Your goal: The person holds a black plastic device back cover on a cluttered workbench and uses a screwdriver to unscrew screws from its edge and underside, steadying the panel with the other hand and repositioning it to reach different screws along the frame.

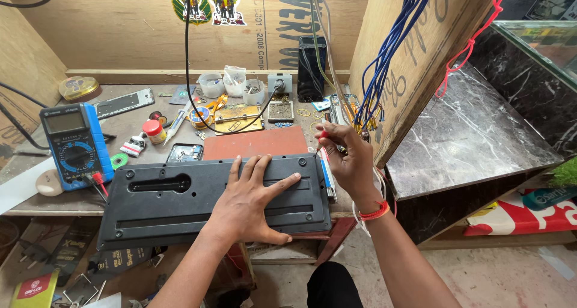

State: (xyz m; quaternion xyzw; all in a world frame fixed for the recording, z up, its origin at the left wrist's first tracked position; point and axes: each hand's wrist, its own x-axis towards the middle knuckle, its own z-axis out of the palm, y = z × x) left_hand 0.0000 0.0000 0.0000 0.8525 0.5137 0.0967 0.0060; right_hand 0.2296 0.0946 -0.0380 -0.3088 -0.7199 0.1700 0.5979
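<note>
Both hands work over a black panel [210,200] lying face down at the near edge of the tabletop [129,118]. Left hand [249,197] lies flat and spread on it; right hand [348,161] pinches a small screwdriver [320,141] at the panel's right end. Behind sit a blue multimeter [75,146], a red mat [255,143], circuit boards and cups, boxed in by plywood walls [108,31]. To the right stands a dark marble counter [469,140].
</note>
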